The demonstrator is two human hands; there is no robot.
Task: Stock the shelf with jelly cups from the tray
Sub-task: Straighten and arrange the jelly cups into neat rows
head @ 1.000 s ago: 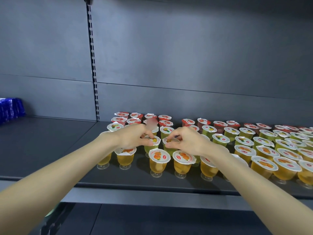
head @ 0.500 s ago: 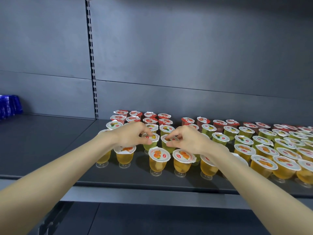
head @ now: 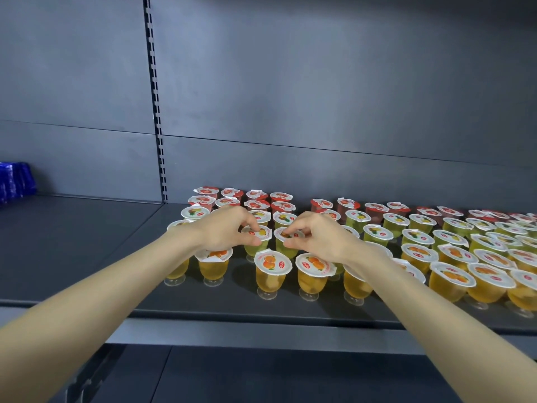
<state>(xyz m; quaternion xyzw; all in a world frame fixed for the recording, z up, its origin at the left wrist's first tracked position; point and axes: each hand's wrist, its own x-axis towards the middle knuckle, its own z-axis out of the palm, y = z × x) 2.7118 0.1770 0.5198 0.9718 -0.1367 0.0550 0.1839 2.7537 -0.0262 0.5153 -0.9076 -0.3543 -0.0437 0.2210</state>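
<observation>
Left hand (head: 223, 229) pinches lid rim of left green cup (head: 257, 248); right hand (head: 318, 238) same on right green cup (head: 286, 249). Both upright, side by side, just behind orange cups (head: 272, 264).

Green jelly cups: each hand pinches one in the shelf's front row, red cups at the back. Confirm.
Wrong row. The head view shows the left hand and right hand each pinching a green jelly cup in the row behind the orange cups at the front; red cups are at the back.
</observation>
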